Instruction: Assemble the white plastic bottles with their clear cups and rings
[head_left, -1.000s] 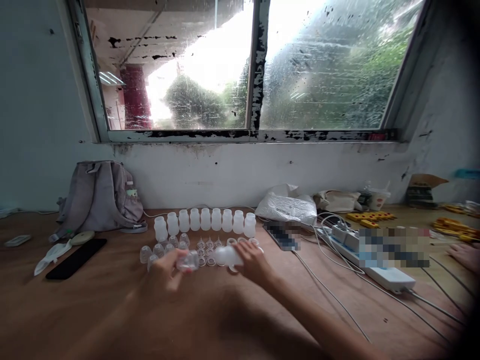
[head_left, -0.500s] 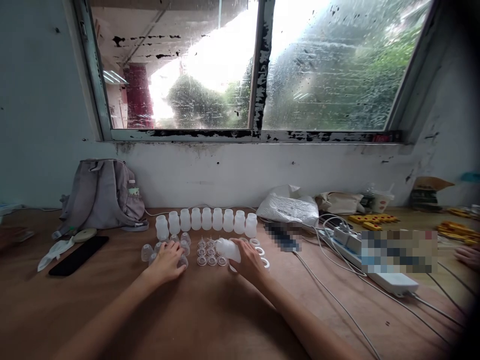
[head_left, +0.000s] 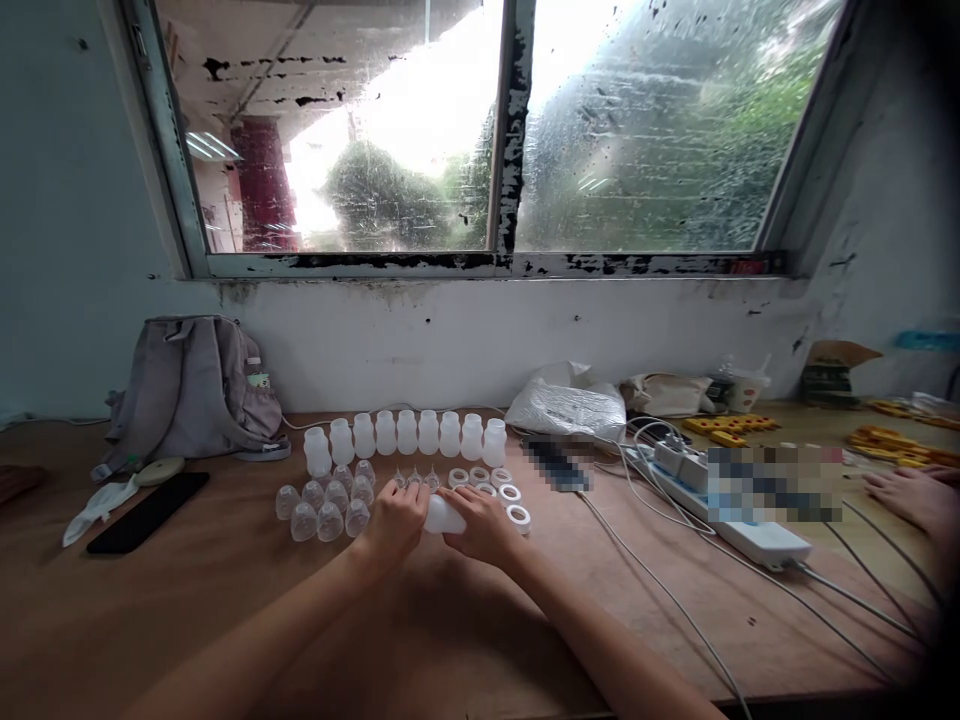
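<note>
A frosted white baby bottle point(head_left: 444, 515) lies sideways between my hands, low over the table. My right hand point(head_left: 484, 520) is closed around its right part. My left hand point(head_left: 401, 515) is closed at its left end; whether a cap is under those fingers is hidden. Left of my hands stand several clear dome caps point(head_left: 330, 520). Clear nipples point(head_left: 415, 479) show just behind my hands, partly covered by them. White collar rings point(head_left: 517, 518) lie to the right. Behind these, several open frosted bottle bodies point(head_left: 407, 432) stand in a curved row.
At left are a grey backpack point(head_left: 187, 385), a black phone point(head_left: 148, 512) and a white strap point(head_left: 97, 510). A silver pouch point(head_left: 566, 405), a power strip point(head_left: 765, 540) and cables are at right. Another person's hand point(head_left: 911, 495) rests at the right edge.
My left hand has left the clear caps and moved right to the bottle's left end, closing there. My right hand still holds the bottle. The view has shifted slightly.
</note>
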